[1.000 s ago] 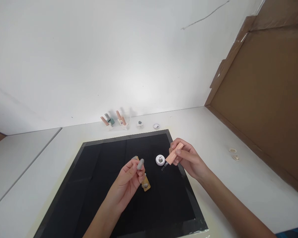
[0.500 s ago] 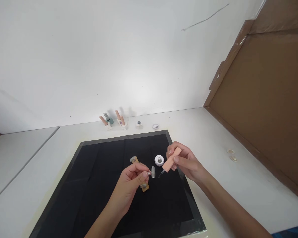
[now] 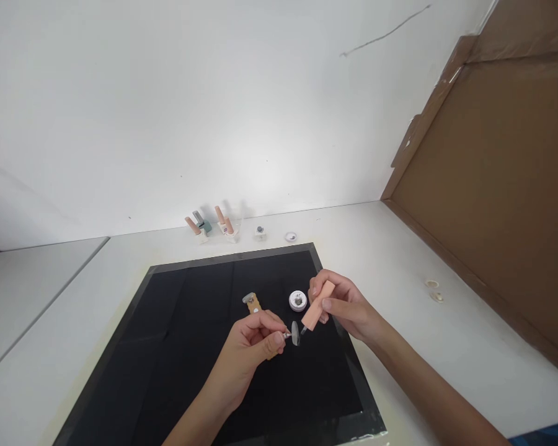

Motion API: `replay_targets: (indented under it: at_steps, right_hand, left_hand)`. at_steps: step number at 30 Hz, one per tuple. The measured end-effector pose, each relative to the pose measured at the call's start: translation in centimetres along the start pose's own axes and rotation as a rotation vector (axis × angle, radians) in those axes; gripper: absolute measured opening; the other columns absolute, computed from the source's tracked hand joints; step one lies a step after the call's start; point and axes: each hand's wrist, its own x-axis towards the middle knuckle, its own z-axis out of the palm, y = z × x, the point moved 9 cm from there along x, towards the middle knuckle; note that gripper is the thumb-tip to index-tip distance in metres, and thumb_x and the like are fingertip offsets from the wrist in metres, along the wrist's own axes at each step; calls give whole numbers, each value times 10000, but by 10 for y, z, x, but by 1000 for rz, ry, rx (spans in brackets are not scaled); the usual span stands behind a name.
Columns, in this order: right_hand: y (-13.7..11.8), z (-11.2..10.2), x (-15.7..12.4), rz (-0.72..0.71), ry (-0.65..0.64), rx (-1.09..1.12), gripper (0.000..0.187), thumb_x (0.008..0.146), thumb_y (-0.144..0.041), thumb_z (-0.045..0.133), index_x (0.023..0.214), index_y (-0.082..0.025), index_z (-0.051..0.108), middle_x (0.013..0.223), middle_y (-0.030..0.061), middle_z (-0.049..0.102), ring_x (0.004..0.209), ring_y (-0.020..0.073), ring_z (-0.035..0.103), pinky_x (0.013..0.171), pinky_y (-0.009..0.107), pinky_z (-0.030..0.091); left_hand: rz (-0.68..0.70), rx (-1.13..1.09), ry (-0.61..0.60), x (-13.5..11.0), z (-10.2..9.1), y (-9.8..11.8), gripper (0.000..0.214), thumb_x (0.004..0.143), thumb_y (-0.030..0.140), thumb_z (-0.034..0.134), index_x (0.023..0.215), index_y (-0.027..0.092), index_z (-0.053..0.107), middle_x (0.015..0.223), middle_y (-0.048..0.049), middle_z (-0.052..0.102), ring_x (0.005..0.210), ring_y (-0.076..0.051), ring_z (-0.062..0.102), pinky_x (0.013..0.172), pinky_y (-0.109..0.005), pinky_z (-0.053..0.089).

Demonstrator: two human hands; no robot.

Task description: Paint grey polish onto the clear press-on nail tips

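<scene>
My left hand [image 3: 255,347] pinches a small metal stem that bears a clear false nail tip [image 3: 295,333]. Between the thumb and fingers of my right hand [image 3: 341,303] is the peach cap of a nail polish brush [image 3: 318,305]. Its bristles point down-left and reach the nail tip's right side; whether they touch it I cannot tell. Partly covered by my left hand, a tan nail stand [image 3: 253,302] lies on the black mat [image 3: 195,347] with another clear nail tip at its upper end. Just beyond the brush sits a round white jar [image 3: 298,301] with something silvery inside.
At the back stand several nail polish bottles [image 3: 231,230] with peach or grey caps, one small open-looking clear bottle [image 3: 260,233] and a round white lid [image 3: 291,236]. Two small pale pieces [image 3: 436,297] lie on the right. A brown cardboard panel [image 3: 502,204] borders the right side.
My left hand has moved slightly right and down with the nail tip. The brush has swung down-left in my right hand, so its bristles are now at the nail tip.
</scene>
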Motion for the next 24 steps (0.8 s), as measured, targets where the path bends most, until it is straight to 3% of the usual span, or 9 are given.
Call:
replay_targets:
  at_steps: [5,20,24]
  right_hand:
    - [-3,-1,1,-17,8,-15,170,781,-300,679,800,-168,573,626,-37,501,501,72,444,511,219,353]
    - [-2,-15,1,-7,126,39,146,810,-295,643,829,-178,557,595,-37,505,506,87,442,505,222,354]
    - [-2,-10,0,-10,63,79,169,791,-304,668,813,-177,558,601,-35,496,505,88,435,497,222,353]
  left_hand:
    - [28,-15,-57,0,4,1,120,675,274,757,654,177,690,677,12,570,571,-82,489,564,-229,377]
    - [19,-19,-81,1,8,-2,106,669,245,761,645,166,694,684,-3,584,582,-91,495,567,-231,364]
    - [23,-20,-50,0,6,-1,121,662,247,764,643,158,684,682,-3,573,574,-92,481,553,-231,357]
